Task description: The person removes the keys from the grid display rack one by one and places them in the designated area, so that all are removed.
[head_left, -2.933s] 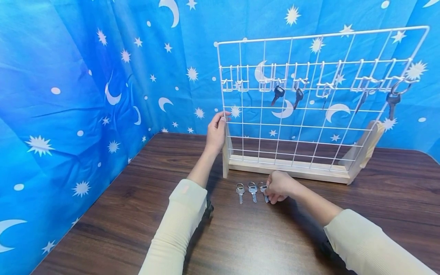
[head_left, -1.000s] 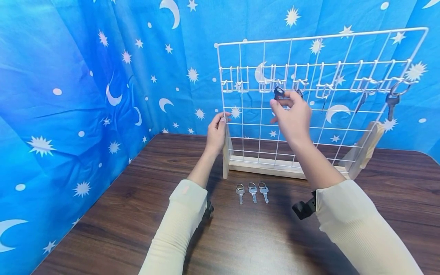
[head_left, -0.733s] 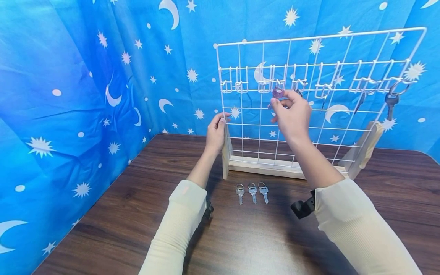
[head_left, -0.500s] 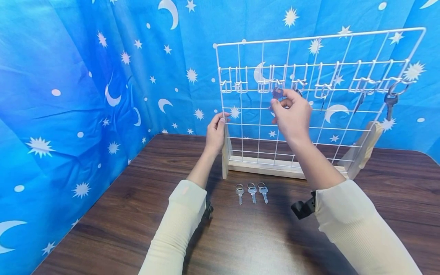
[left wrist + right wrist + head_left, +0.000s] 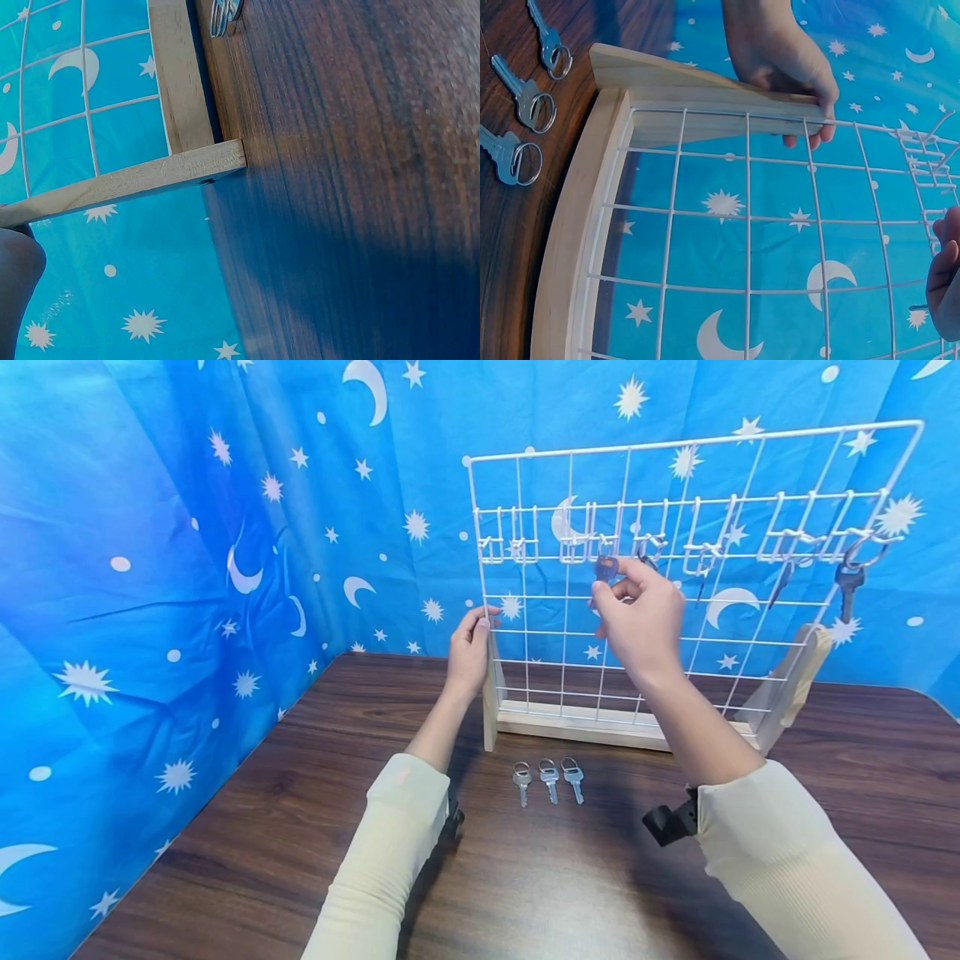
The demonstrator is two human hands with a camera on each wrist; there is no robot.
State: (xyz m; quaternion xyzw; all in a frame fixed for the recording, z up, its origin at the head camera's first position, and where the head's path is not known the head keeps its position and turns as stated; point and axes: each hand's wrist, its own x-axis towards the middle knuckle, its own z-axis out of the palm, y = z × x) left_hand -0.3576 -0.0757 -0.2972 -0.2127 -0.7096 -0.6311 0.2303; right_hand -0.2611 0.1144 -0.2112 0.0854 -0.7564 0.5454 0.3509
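My left hand [image 5: 468, 652] grips the left wooden upright [image 5: 491, 702] of a white wire grid rack [image 5: 585, 723]; the right wrist view shows its fingers wrapped over the post's end. With thumb and forefinger my right hand [image 5: 643, 618] pinches a dark key [image 5: 606, 568] just below a hook on the grid. Whether the key's ring is still on that hook cannot be made out. Three silver keys [image 5: 522, 783] with rings lie in a row on the table in front of the rack; the right wrist view shows these keys [image 5: 531, 105] too.
More keys hang from the hooks to the right, among them a key on a large ring [image 5: 850, 583] at the far end. Hooks [image 5: 519, 547] on the left bear no keys. A blue star-and-moon cloth [image 5: 187, 568] hangs behind the brown table [image 5: 315, 735].
My right hand has left the rightmost key on the table and risen to a hanging key, which it now pinches. That key has turned slightly in the fingers. The left hand stays on the rack.
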